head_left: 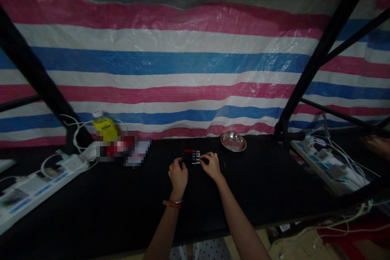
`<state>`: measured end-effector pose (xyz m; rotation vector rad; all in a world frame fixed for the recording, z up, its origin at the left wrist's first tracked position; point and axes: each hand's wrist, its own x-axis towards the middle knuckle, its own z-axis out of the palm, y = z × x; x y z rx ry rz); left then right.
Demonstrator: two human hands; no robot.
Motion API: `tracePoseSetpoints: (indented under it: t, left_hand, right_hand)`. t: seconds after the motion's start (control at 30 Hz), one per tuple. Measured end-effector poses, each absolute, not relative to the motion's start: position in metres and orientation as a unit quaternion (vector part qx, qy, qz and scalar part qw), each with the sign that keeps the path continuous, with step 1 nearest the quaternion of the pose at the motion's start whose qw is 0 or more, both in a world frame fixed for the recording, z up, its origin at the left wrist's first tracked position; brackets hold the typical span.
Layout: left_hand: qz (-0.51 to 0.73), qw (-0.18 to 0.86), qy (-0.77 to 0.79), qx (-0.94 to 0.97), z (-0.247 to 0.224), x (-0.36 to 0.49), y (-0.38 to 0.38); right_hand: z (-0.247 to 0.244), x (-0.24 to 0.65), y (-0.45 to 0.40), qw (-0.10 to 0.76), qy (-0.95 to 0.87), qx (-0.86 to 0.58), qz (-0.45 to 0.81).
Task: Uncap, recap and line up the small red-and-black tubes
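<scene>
Several pens lie side by side in a short stack on the black tabletop, a red pen point(189, 151) farthest back and black pens point(191, 158) in front of it. My left hand point(178, 175) is at their left ends, its thumb and fingers curled in against the nearest black pen. At the right ends, my right hand point(211, 165) pinches with thumb and forefinger by the silvery tips. The fingertips partly hide the pen ends. A round metal dish point(233, 142) sits behind and to the right of my right hand. A small dark piece point(224, 165) lies right of that hand.
White power strips point(39, 189) with plugs and cables run along the left; another power strip point(330, 166) is at the right. A yellow bottle point(105, 127) stands back left beside blurred items. Black frame posts point(313, 61) flank the striped sheet. Another person's hand point(378, 145) shows far right.
</scene>
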<state>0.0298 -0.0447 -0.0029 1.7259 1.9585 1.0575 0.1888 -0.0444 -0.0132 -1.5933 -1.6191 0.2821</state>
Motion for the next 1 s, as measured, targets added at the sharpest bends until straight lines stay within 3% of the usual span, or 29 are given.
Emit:
tracePoseSetpoints:
  t: [1.0]
  left_hand:
    - [0.380, 0.183, 0.653, 0.629, -0.0013, 0.0327, -0.0455]
  right_hand:
    - [-0.0136, 0.1877, -0.0394, 0.406, -0.611, -0.665, 0.142]
